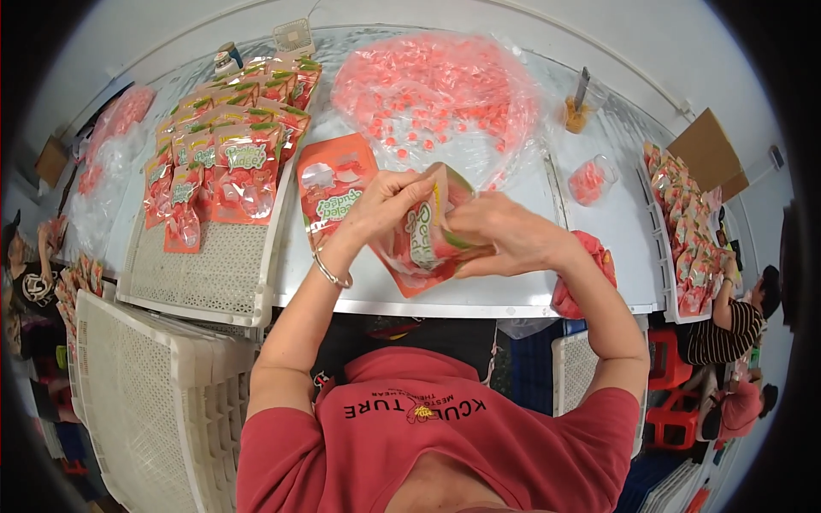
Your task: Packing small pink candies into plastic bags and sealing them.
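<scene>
Orange-red printed pouch (428, 235) pinched at its top by both hands above the worktop (479, 295).
Left hand (380, 205) and right hand (505, 235) each close their grip on thin, light, slippery film; hold by the edges.

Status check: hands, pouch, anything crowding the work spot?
Left hand and right hand both gripping orange pouch at its top. Pouch held above table edge. Flat pouch lies just left; big bag of pink candies behind.

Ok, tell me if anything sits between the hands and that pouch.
Nothing visible does: the left hand and the right hand both already grip the orange pouch directly, above the table.
</scene>
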A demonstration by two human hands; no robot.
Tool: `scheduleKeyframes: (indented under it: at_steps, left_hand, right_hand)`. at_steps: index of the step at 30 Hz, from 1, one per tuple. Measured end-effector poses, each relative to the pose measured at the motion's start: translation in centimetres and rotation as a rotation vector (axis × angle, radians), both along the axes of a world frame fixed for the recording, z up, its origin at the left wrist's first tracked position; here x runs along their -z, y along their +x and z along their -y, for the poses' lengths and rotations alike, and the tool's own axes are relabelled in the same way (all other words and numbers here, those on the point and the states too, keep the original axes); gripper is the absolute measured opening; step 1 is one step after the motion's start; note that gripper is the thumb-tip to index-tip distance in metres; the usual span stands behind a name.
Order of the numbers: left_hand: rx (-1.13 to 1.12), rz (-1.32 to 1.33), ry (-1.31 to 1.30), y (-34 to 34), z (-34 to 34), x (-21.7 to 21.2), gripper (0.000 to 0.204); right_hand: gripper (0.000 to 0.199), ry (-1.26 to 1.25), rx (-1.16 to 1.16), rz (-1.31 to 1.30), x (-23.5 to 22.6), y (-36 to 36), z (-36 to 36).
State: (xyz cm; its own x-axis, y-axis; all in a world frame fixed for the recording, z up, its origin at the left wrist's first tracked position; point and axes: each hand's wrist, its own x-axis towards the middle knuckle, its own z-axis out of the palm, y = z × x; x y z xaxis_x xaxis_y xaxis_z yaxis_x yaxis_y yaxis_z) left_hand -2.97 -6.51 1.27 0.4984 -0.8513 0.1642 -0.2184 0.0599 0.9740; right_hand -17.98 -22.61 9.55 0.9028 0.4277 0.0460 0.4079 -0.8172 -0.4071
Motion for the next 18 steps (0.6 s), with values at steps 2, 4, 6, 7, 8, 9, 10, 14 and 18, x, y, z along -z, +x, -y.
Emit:
scheduleKeyframes:
  at_steps: [2, 4, 6, 7, 8, 9, 10, 14, 18]
  left_hand:
    - [-0.076, 0.098, -0.125, -1.6, 0.1, -0.4, 0.034]
    - [-0.135, 0.104, -0.119, -1.4, -0.3, 0.8, 0.033]
    - [-0.245, 0.005, -0.084, -1.2, -1.3, 1.2, 0.032]
    - [-0.258, 0.003, -0.083, -0.9, -2.2, 1.0, 0.032]
    - [-0.266, -0.017, -0.127, -0.6, -3.1, 0.8, 0.033]
    - [-0.274, -0.034, -0.17, -0.4, -4.0, 0.4, 0.034]
    - [-0.209, -0.104, -0.234, -0.6, -5.1, -0.4, 0.035]
    - [-0.106, -0.273, -0.444, -1.3, -6.3, -0.8, 0.033]
    - [-0.189, -0.193, -0.263, -1.4, -6.8, -1.2, 0.018]
  right_hand:
    - [0.029, -0.125, 0.028, -0.128, 0.8, 0.9, -1.7]
    - [0.028, 0.007, 0.023, -0.142, 2.9, 2.1, -0.9]
    - [0.021, 0.171, 0.002, -0.084, 2.8, 2.6, -0.9]
    - [0.021, 0.171, -0.01, -0.088, 2.1, 2.5, -1.5]
    - [0.018, 0.183, -0.005, 0.251, 1.5, 2.4, -2.1]
    - [0.016, 0.196, 0.001, 0.591, 1.1, 2.4, -2.6]
    - [0.015, 0.123, 0.089, 0.658, 0.7, 2.1, -2.5]
    - [0.017, 0.339, 0.221, 0.269, 2.6, 3.0, -1.8]
    - [0.021, 0.189, 0.235, 0.409, 3.3, 3.6, -3.4]
